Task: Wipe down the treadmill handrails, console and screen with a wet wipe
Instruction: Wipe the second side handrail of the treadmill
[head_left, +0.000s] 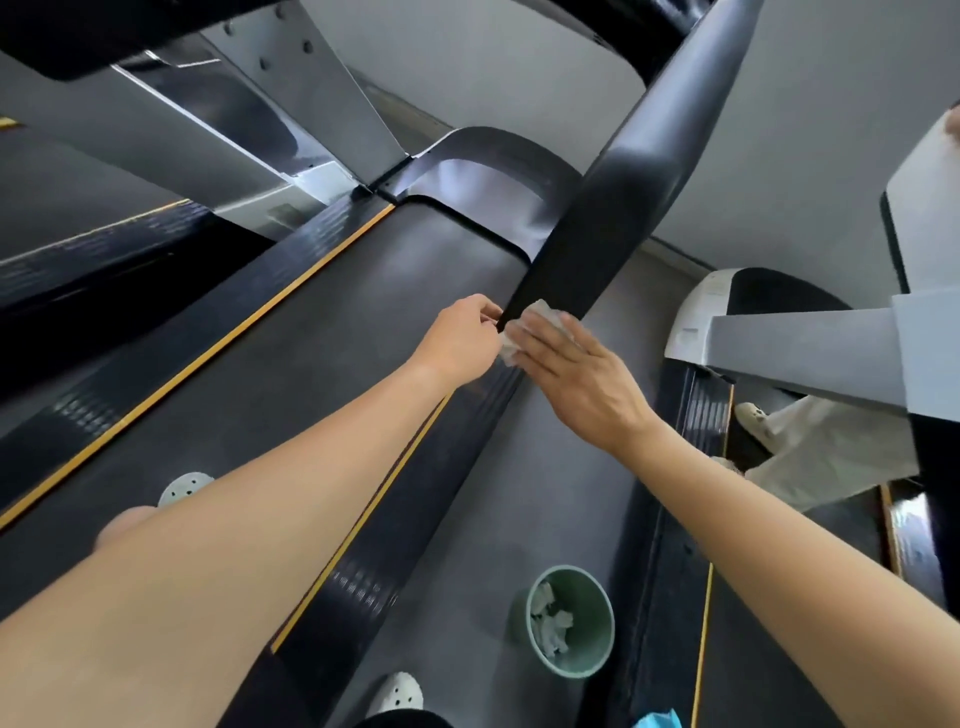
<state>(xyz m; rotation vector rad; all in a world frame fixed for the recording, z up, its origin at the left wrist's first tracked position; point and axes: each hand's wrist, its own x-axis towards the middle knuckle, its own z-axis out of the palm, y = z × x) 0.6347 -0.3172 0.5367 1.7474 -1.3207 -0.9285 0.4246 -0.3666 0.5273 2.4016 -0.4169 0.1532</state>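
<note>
Belt: the dark treadmill belt (291, 332) lies under two bare forearms, with a yellow-striped side rail on each side.
Clogs: two white perforated clogs, one (184, 486) on the belt left of the left forearm, one (397, 693) at the bottom edge.
Left hand: the left hand (465, 335), fingers curled, pinches the wipe's edge at the rail's tip.
Wipe: one wet wipe (535, 322) is draped over the lower end of the black handrail (623, 171).
Right hand: the right hand (582, 379), flat with fingers straight, presses the wipe onto the rail and hides much of it.
Bin: one green bin (587, 608) stands on the floor between treadmills and holds crumpled wipes.
Far right: one leg of a second person in pale trousers (810, 447), with a white shoe.
</note>
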